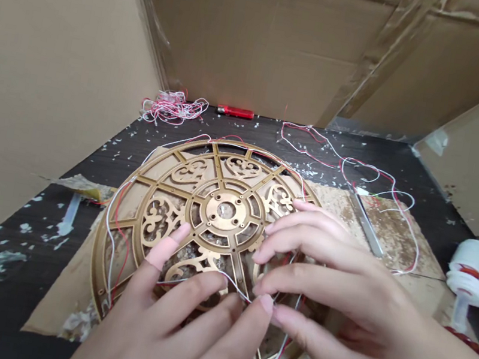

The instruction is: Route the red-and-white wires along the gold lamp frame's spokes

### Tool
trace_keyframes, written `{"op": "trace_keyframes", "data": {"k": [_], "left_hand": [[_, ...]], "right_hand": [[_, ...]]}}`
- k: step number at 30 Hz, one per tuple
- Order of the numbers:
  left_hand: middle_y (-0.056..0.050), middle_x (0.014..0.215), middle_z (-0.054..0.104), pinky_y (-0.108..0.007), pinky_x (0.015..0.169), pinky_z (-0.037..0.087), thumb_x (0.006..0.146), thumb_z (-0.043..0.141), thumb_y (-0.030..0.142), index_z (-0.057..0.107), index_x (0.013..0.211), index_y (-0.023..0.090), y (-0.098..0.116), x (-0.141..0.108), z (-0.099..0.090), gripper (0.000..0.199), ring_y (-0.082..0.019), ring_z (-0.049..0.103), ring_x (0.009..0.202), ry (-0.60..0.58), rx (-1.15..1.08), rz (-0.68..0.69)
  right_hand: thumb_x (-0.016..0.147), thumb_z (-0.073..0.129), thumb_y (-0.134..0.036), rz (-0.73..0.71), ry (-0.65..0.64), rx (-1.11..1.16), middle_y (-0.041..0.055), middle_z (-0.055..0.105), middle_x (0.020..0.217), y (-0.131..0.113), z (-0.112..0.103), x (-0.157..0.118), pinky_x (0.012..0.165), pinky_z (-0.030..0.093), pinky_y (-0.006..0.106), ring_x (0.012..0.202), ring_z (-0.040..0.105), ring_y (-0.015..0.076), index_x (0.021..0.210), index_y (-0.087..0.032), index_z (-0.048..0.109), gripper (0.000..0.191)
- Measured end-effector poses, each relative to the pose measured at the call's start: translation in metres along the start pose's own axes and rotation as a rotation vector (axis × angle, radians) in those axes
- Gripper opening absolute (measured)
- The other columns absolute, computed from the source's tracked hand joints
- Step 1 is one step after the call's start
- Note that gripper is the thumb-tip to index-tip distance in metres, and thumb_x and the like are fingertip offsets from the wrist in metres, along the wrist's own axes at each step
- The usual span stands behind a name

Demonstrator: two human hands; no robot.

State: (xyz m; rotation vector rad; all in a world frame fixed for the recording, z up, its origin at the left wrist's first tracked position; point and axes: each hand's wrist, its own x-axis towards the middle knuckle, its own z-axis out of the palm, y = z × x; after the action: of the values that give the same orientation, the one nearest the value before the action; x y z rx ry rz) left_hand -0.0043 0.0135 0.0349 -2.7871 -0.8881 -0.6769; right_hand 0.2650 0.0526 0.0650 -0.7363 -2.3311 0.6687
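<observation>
A round gold-coloured metal frame (226, 212) with scrollwork panels and a hub lies flat in front of me. Thin red and white wire (236, 283) runs around its rim and across its near part. My left hand (184, 322) reaches over the near left side, its fingers bent and its thumb tip at the wire; one finger wears a pale covering. From the right, my right hand (340, 292) meets it there, thumb and index finger closing at the wire beside the left thumb. Its other fingers rest over the scrollwork. The exact pinch points are partly hidden.
Cardboard (61, 297) lies under the frame on a dark table littered with white scraps. Behind are a wire bundle (173, 108), a red lighter (235, 111) and loose wire. A metal strip-like tool (366, 224) and a white glue gun (476, 275) lie right. Cardboard walls surround.
</observation>
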Motion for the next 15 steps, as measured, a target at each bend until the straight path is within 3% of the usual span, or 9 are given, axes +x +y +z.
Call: {"op": "trace_keyframes", "data": {"k": [4,7,11,15], "left_hand": [[0.001,0.111,0.084,-0.063,0.143,0.044,0.109,0.075,0.05,0.074,0.15,0.034,-0.0009,0.0026,-0.0004,0.043,-0.027,0.078,0.124,0.005,-0.001,-0.004],[0.001,0.112,0.084,-0.063,0.142,0.045,0.109,0.075,0.05,0.074,0.148,0.034,-0.0003,0.0031,-0.0002,0.043,-0.027,0.077,0.124,0.002,-0.002,-0.006],[0.0,0.112,0.084,-0.063,0.142,0.046,0.108,0.075,0.05,0.075,0.147,0.034,0.0002,0.0031,-0.0004,0.042,-0.028,0.077,0.124,-0.002,-0.004,-0.011],[0.0,0.112,0.085,-0.063,0.141,0.047,0.108,0.075,0.05,0.076,0.145,0.034,0.0004,0.0035,-0.0003,0.041,-0.028,0.077,0.124,-0.003,-0.005,-0.017]], "right_hand": [[0.12,0.062,-0.011,-0.026,-0.019,-0.057,0.0017,0.07,0.131,-0.0019,-0.0016,-0.0006,0.13,0.041,0.029,0.133,0.063,0.0135,0.11,-0.018,0.072,0.016],[0.119,0.063,-0.012,0.0,-0.029,0.021,0.0009,0.07,0.127,-0.0038,-0.0039,-0.0013,0.126,0.044,0.028,0.129,0.064,0.0125,0.105,-0.018,0.071,0.018],[0.118,0.068,-0.011,0.06,-0.031,0.147,-0.0021,0.07,0.127,-0.0059,-0.0069,0.0015,0.121,0.05,0.021,0.127,0.066,0.0087,0.108,-0.02,0.072,0.014],[0.123,0.07,-0.015,-0.002,0.008,0.175,0.0002,0.071,0.121,-0.0065,-0.0053,0.0044,0.117,0.056,0.021,0.117,0.071,0.009,0.114,-0.018,0.075,0.011]]}}
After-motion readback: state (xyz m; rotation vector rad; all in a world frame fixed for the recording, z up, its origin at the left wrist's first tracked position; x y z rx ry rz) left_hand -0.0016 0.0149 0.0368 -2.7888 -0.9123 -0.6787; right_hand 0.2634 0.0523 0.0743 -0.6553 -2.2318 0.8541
